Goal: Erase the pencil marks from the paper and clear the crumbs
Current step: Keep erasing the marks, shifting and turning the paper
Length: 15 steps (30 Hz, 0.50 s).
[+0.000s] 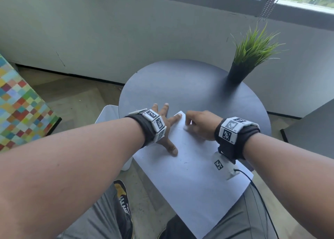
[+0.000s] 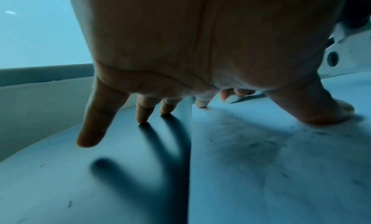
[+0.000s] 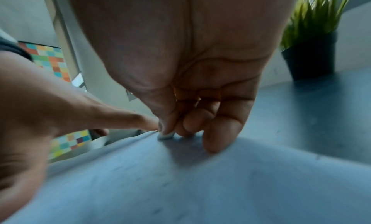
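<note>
A person seated at a small round table [image 1: 198, 86] works over a white sheet of paper [image 1: 189, 180], which lies at the table's near edge and overhangs it toward the person's lap. The left hand [image 1: 162, 130] is spread flat with straight fingers: the thumb and forefinger press on the sheet's left side near its far corner, while the other fingertips [image 2: 142, 119] rest on the bare tabletop just beside the paper's edge. The right hand [image 1: 200, 124] is curled down onto the far end of the page, pinching a small white eraser [image 3: 165, 136] between thumb and fingers, its tip touching the paper close to the left forefinger. Dark specks and short strokes, crumbs [image 2: 255, 145] or leftover pencil, are scattered over the sheet; which is which cannot be told. A potted grass plant [image 1: 251, 57] stands well apart at the table's far right. The sheet looks light, thin and limp, likely to slide or buckle under rubbing, so pinning it flat close beside the eraser seems the sound hold; the unsupported near half would probably sag or crease if pressed. The eraser appears small and is best gripped low, near its working end.
</note>
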{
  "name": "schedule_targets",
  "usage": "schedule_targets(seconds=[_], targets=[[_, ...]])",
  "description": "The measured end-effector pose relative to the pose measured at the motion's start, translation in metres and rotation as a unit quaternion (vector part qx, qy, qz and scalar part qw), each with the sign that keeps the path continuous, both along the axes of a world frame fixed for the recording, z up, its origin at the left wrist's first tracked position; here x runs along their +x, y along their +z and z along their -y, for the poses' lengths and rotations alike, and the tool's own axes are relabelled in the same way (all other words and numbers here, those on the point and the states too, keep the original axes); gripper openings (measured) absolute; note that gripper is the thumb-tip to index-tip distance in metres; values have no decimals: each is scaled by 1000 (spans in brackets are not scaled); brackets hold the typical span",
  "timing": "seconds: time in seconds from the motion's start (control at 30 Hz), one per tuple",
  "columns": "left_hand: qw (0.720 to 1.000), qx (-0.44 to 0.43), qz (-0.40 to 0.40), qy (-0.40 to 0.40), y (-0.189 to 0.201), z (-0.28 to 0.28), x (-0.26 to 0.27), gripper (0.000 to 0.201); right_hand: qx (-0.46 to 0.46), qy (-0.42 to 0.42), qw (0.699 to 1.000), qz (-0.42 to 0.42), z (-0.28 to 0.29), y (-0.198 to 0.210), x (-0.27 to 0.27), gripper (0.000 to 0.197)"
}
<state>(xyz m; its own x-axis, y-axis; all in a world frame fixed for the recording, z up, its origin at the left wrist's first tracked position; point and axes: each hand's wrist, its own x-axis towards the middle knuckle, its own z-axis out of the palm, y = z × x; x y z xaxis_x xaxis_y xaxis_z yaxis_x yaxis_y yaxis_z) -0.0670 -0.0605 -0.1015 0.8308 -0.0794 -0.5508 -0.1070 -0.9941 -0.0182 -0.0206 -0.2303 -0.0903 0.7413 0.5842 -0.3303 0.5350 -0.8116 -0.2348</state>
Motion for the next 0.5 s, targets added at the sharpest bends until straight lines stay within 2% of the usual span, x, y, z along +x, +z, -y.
schedule_targets(seconds=[0.07, 0.17, 0.2, 0.23, 0.33, 0.5], targets=[[1000, -14, 14, 5, 2, 2, -1, 132, 1, -18, 1000, 12, 5, 0, 7, 19], [997, -46, 66, 0, 7, -1, 2, 95, -16, -4, 1000, 22, 6, -2, 13, 13], [995, -49, 81, -2, 7, -3, 2, 88, -21, -5, 999, 23, 6, -2, 15, 12], [995, -50, 89, -2, 6, -6, 3, 88, -27, -6, 999, 24, 5, -2, 17, 11], [996, -48, 66, 31, 0, -14, 0, 102, -36, -9, 999, 16, 3, -2, 18, 9], [998, -28, 32, 37, -3, -20, 0, 116, 5, -50, 998, 24, -17, -6, 2, 15]])
